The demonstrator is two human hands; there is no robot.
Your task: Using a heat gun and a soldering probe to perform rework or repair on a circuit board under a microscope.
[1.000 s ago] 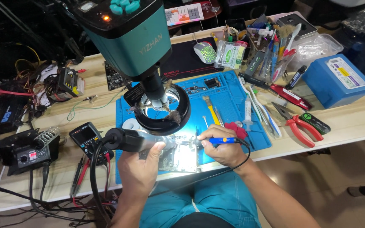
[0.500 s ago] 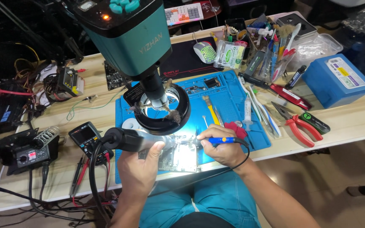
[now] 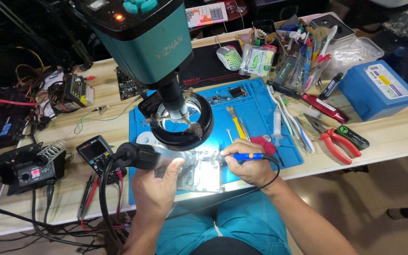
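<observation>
My left hand [image 3: 159,189] grips a black hot-air handle [image 3: 140,156] with a thick cable; its metal nozzle points right over a brightly lit circuit board [image 3: 203,175]. My right hand [image 3: 247,165] holds a thin blue-handled soldering iron [image 3: 247,156], tip aimed left at the same board. The board lies on a blue work mat [image 3: 260,113], under a teal microscope [image 3: 142,38] with a black ring light [image 3: 185,125]. Part of the board is hidden by my hands and the nozzle.
A soldering station [image 3: 24,172] and a multimeter [image 3: 93,151] sit at the left. Red pliers [image 3: 338,141], a blue box [image 3: 376,89], a tool organiser [image 3: 303,47] and a mouse [image 3: 230,57] lie right and behind. Cables trail off the wooden table's front left edge [image 3: 38,224].
</observation>
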